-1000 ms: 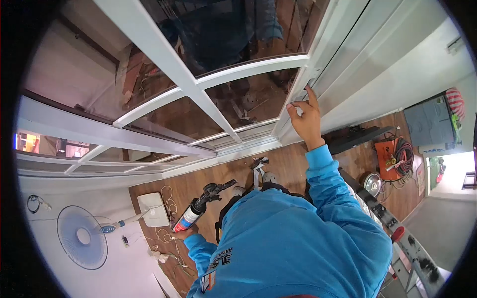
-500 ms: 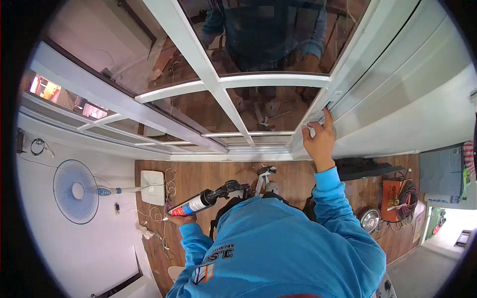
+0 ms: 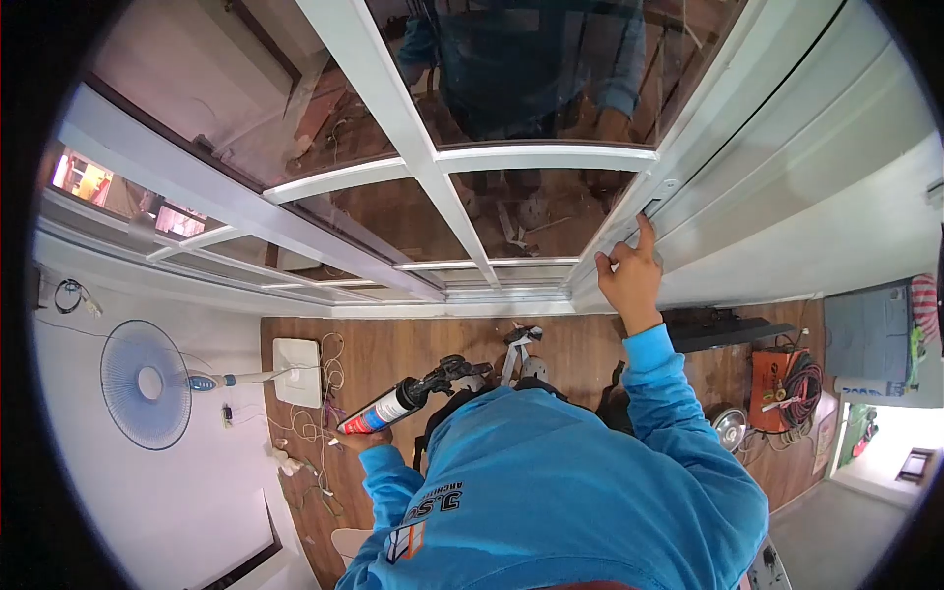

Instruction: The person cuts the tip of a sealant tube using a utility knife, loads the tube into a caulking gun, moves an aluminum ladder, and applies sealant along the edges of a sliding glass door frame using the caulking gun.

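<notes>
My left hand (image 3: 366,440) is closed around a caulking gun (image 3: 413,393) loaded with a white, blue and red cartridge. It is held low on the left beside my body, and the gun partly hides the fingers. Up on the right, my right hand (image 3: 632,280) has its index finger stretched out and the other fingers loosely bent, with nothing visible in it. That fingertip touches the white door frame (image 3: 615,231) just below a small recessed latch (image 3: 651,206). The glazed door panes (image 3: 541,211) beside it reflect a blue-sleeved figure.
A standing fan (image 3: 147,383) with a white base (image 3: 297,372) is on the left, amid loose cables. On the right lie a black panel (image 3: 728,334), an orange machine (image 3: 772,388) with coiled cable, a round metal object (image 3: 729,429) and a grey-blue storage box (image 3: 865,339).
My right hand stays at the frame, the fingertip barely shifting. My left hand and the caulking gun have moved slightly. The whole view has shifted a little.
</notes>
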Action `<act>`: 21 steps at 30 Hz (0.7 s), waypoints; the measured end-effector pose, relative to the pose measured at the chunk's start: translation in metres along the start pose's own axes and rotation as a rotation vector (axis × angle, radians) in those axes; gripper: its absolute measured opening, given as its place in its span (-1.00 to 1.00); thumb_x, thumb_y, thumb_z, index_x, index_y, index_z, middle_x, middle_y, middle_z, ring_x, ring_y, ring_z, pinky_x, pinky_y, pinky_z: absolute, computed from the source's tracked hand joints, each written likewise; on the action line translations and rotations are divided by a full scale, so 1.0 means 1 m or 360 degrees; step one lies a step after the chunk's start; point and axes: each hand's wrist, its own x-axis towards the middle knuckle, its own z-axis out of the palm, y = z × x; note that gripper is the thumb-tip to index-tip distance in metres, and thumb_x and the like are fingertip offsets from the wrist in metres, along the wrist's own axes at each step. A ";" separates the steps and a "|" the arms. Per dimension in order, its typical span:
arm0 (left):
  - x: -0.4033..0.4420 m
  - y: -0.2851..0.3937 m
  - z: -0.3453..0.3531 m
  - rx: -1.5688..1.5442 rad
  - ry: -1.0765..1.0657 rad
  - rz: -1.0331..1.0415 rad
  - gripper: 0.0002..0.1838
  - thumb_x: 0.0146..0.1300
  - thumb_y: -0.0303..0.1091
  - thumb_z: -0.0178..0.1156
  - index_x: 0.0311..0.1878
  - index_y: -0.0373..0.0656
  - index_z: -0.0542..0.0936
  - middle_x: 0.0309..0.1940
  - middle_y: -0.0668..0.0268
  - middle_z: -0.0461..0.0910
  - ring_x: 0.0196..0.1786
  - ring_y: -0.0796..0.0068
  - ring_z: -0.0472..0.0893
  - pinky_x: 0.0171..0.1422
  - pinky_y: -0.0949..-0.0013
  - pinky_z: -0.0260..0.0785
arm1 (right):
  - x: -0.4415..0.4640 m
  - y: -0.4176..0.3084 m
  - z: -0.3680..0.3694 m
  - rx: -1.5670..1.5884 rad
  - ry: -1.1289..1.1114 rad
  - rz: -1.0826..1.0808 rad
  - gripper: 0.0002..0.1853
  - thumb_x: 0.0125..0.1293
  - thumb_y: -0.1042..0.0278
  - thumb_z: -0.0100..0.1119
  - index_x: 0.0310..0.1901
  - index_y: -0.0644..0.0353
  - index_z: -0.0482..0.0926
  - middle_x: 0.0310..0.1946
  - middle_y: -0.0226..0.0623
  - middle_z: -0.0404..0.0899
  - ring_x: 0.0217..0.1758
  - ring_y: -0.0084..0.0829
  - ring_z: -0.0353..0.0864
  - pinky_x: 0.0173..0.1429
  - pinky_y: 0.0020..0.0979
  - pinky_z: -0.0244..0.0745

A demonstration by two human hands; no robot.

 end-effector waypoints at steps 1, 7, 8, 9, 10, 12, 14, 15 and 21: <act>0.006 0.000 -0.004 0.0006 -0.0001 -0.0007 -0.17 0.16 0.42 -0.20 0.31 -0.01 0.24 0.14 0.13 0.44 0.08 0.05 0.54 0.19 -0.06 0.40 | -0.001 0.002 0.002 -0.0062 0.0074 -0.0102 -0.79 -0.07 0.28 0.38 -0.58 0.19 0.56 0.22 -0.02 0.30 -0.20 -0.09 0.62 -0.21 -0.18 0.54; 0.028 0.003 -0.010 0.0083 0.0141 -0.0057 -0.21 0.12 0.46 -0.16 0.21 0.02 0.31 0.04 0.18 0.51 0.00 0.10 0.57 0.14 0.04 0.42 | 0.008 0.015 0.004 0.0218 0.0257 -0.0253 -0.71 -0.09 0.18 0.44 -0.63 0.16 0.52 0.15 0.06 0.37 -0.15 -0.07 0.60 -0.23 -0.20 0.53; 0.027 0.002 -0.007 0.0062 0.0121 0.0006 -0.23 0.12 0.43 -0.14 0.19 0.03 0.32 0.02 0.19 0.52 -0.02 0.13 0.58 0.12 0.05 0.44 | 0.008 0.014 0.002 0.0212 0.0268 -0.0247 -0.71 -0.09 0.18 0.44 -0.63 0.16 0.52 0.15 0.06 0.37 -0.15 -0.07 0.60 -0.23 -0.20 0.53; 0.023 0.002 -0.003 0.0042 0.0101 0.0069 -0.26 0.13 0.41 -0.11 0.18 0.03 0.34 0.00 0.21 0.53 -0.03 0.15 0.58 0.09 0.06 0.45 | 0.007 0.012 0.000 0.0295 0.0197 -0.0196 -0.70 -0.10 0.18 0.44 -0.64 0.17 0.52 0.14 0.08 0.36 -0.19 -0.09 0.61 -0.25 -0.21 0.54; 0.012 0.001 0.005 0.0050 0.0093 0.0063 -0.26 0.13 0.41 -0.11 0.18 0.03 0.34 0.00 0.21 0.53 -0.03 0.15 0.58 0.09 0.06 0.45 | 0.006 0.010 -0.003 0.0378 0.0122 -0.0142 -0.69 -0.10 0.18 0.45 -0.64 0.18 0.52 0.14 0.09 0.36 -0.22 -0.11 0.62 -0.27 -0.22 0.54; -0.005 -0.001 0.023 0.0035 0.0183 0.0076 -0.29 0.13 0.37 -0.07 0.16 0.02 0.35 0.03 0.22 0.51 -0.03 0.16 0.58 0.10 0.05 0.45 | 0.005 0.003 -0.008 0.0357 0.0116 -0.0145 -0.68 -0.10 0.17 0.45 -0.64 0.19 0.52 0.14 0.12 0.35 -0.27 -0.13 0.63 -0.30 -0.24 0.54; 0.007 -0.002 0.019 0.0022 0.0197 0.0009 -0.27 0.12 0.39 -0.07 0.19 0.05 0.36 0.06 0.23 0.50 0.02 0.15 0.57 0.14 0.05 0.43 | 0.004 0.002 -0.009 0.0344 0.0108 -0.0154 -0.67 -0.11 0.17 0.46 -0.64 0.19 0.51 0.14 0.14 0.35 -0.31 -0.15 0.63 -0.32 -0.25 0.54; 0.008 -0.002 0.019 0.0004 0.0222 -0.0057 -0.25 0.11 0.40 -0.07 0.21 0.08 0.36 0.10 0.25 0.48 0.06 0.15 0.55 0.18 0.05 0.41 | 0.004 0.002 -0.008 0.0376 0.0084 -0.0152 -0.66 -0.11 0.16 0.46 -0.64 0.20 0.51 0.14 0.16 0.33 -0.35 -0.17 0.63 -0.33 -0.26 0.54; -0.008 -0.009 0.024 0.0004 0.0125 -0.0041 -0.17 0.04 0.47 -0.02 0.23 0.06 0.34 0.12 0.25 0.47 0.05 0.16 0.55 0.16 0.07 0.43 | 0.005 -0.006 -0.015 0.0468 -0.0139 -0.0167 -0.66 -0.11 0.14 0.46 -0.62 0.22 0.53 0.15 0.25 0.29 -0.30 -0.05 0.63 -0.29 -0.24 0.56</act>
